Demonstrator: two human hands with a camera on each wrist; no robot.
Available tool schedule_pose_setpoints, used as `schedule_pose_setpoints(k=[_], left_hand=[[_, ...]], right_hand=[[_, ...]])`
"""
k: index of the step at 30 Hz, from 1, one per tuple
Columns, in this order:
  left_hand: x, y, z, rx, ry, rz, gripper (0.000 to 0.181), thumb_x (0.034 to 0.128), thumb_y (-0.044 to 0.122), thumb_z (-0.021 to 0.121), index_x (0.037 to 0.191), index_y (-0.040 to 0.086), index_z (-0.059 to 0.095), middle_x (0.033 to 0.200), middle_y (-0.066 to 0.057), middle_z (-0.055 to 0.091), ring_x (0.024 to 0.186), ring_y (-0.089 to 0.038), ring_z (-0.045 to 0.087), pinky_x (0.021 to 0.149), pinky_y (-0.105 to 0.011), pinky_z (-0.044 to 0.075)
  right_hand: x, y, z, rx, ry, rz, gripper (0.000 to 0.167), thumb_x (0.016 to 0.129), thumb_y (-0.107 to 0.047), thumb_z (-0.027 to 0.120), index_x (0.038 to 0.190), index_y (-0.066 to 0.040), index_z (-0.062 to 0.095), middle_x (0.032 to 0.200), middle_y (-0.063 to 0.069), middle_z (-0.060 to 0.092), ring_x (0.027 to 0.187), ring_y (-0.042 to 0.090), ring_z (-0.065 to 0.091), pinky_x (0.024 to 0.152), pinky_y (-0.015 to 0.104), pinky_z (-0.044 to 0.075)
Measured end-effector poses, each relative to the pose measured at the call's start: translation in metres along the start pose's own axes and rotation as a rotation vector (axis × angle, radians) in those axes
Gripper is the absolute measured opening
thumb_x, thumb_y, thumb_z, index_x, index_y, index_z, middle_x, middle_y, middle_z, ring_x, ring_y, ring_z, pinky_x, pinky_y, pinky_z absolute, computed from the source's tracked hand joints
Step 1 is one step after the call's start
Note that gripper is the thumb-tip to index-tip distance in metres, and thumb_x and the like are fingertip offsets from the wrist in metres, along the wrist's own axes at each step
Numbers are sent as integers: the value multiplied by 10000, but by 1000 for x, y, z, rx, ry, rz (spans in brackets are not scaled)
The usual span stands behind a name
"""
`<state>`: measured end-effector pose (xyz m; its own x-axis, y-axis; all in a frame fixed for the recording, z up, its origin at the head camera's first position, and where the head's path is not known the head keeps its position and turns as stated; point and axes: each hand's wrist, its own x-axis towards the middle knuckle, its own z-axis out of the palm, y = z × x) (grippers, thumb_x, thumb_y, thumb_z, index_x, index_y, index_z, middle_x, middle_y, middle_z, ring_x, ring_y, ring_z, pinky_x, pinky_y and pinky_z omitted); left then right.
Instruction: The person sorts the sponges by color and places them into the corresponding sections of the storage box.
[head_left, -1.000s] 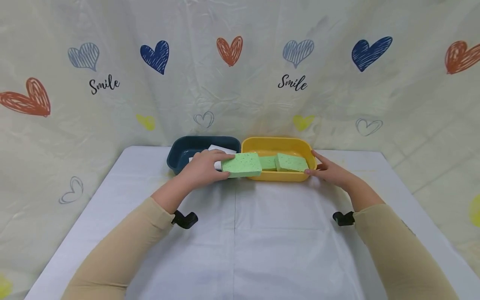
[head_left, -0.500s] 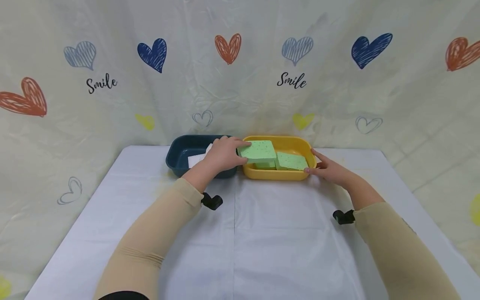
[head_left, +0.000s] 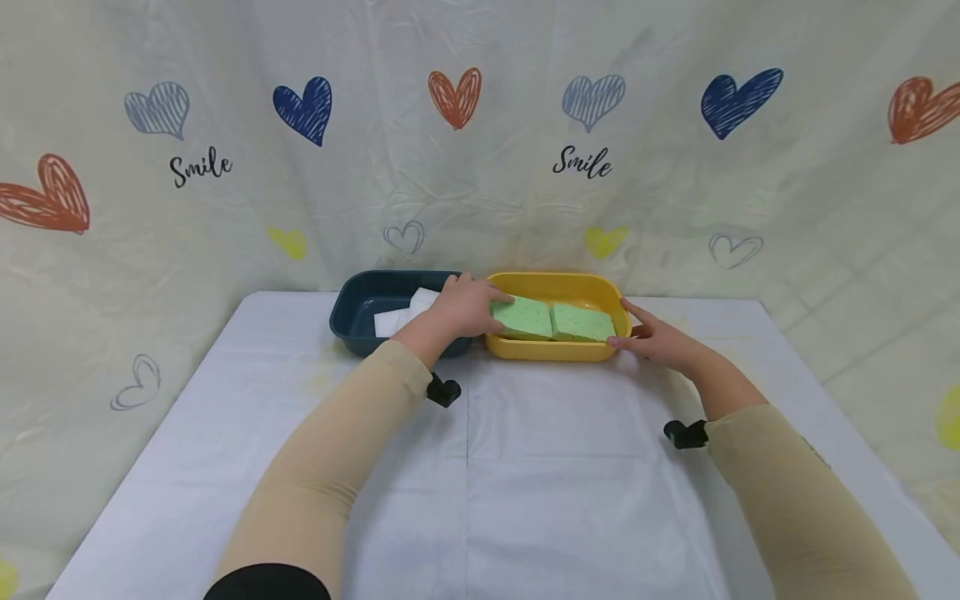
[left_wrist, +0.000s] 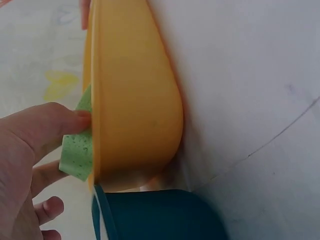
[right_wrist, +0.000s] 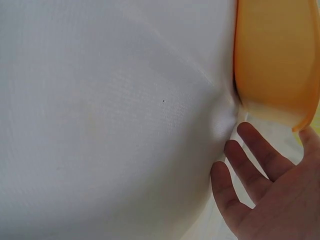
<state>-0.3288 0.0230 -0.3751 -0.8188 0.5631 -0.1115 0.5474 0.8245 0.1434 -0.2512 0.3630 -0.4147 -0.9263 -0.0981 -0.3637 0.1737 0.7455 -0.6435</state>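
My left hand [head_left: 467, 307] is at the left end of the yellow bin [head_left: 551, 351], pinching a speckled green sponge [head_left: 521, 317] between thumb and fingers. In the left wrist view the sponge [left_wrist: 77, 150] is partly hidden behind the bin's wall [left_wrist: 135, 95]. Another green sponge [head_left: 582, 323] lies in the bin's right half. At the bin's right end my right hand [head_left: 660, 341] touches the rim with its thumb and a finger. The right wrist view has several fingers [right_wrist: 262, 182] stretched out, apart from the bin wall [right_wrist: 277, 60].
Left of the yellow bin, touching or nearly touching it, stands a dark blue bin [head_left: 348, 321] with white pieces [head_left: 390, 322] inside. Both stand on a white-covered table [head_left: 540, 467]. A curtain [head_left: 510, 200] printed with hearts hangs just behind them.
My left hand has carried the green sponge rightward from over the blue bin's edge, then lowered it into the yellow bin's left half. My right hand has stayed at the bin's right end.
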Motion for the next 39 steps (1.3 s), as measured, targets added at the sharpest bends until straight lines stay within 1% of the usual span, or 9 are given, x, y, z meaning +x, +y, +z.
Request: schedule_pose_setpoints(k=[4,9,15,19,25,28,32,35,39], left_hand=[[4,0,2,-14,-26,4,559,884,476,689,1419,399,545,1473,59,483,1163,-247,363,912,-394,289],[6,0,4,61,-53,0,553,889,468,688,1419,407,541,1480,89,476,1210,-251,366,963,-411,286],[8,-2,5,116,-24,19,538,892,475,690,1407,396,558,1488,83,474,1303,-271,348,1095,-489,225],[9,-3,5,91,-15,22,555,896,488,686,1421,377,546,1505,75,456,1334,-282,336,1086,-490,238],[7,-8,8,25,6,0,562,909,517,661,1438,382,524,1510,83,446,1354,-287,324,1022,-457,277],[4,-11,9,-4,29,-7,568,917,532,648,1448,384,510,1508,67,450,1345,-289,331,1018,-452,282],[-4,-11,6,-43,58,15,564,937,538,616,1462,365,498,1512,34,450,1329,-297,350,1011,-463,296],[-14,-12,7,-72,96,44,566,955,537,589,1478,353,477,1521,25,443,1346,-299,350,1033,-480,297],[-32,-16,9,-80,134,69,593,966,552,558,1510,358,422,1537,31,422,1399,-289,320,1110,-497,260]], right_hand=[[1,0,1,2,7,1,1092,860,-657,636,1592,-294,-89,1471,356,337,1256,459,432,1077,635,332],[2,1,3,12,8,5,1100,852,-661,644,1593,-296,-83,1469,350,343,1262,450,427,1089,627,321],[5,-2,6,6,11,-12,1090,860,-654,639,1597,-281,-72,1459,357,356,1263,460,429,1087,635,318],[6,-3,4,7,4,-21,1090,862,-651,638,1596,-280,-77,1458,357,358,1265,460,428,1086,639,316],[6,-3,2,-9,-10,-19,1088,866,-653,632,1593,-283,-88,1463,364,348,1258,456,438,1083,636,321],[4,-5,1,-17,-17,-9,1090,865,-662,626,1592,-284,-93,1471,359,334,1263,458,429,1082,640,318],[1,-4,2,-22,-8,6,1081,864,-675,615,1593,-297,-87,1501,338,296,1302,470,387,1087,649,304],[-1,0,2,-33,14,1,1050,878,-675,594,1594,-306,-78,1540,311,246,1339,484,350,1085,654,305],[-7,7,4,-63,71,-38,990,927,-651,540,1599,-252,-67,1582,298,162,1366,520,301,1076,671,297]])
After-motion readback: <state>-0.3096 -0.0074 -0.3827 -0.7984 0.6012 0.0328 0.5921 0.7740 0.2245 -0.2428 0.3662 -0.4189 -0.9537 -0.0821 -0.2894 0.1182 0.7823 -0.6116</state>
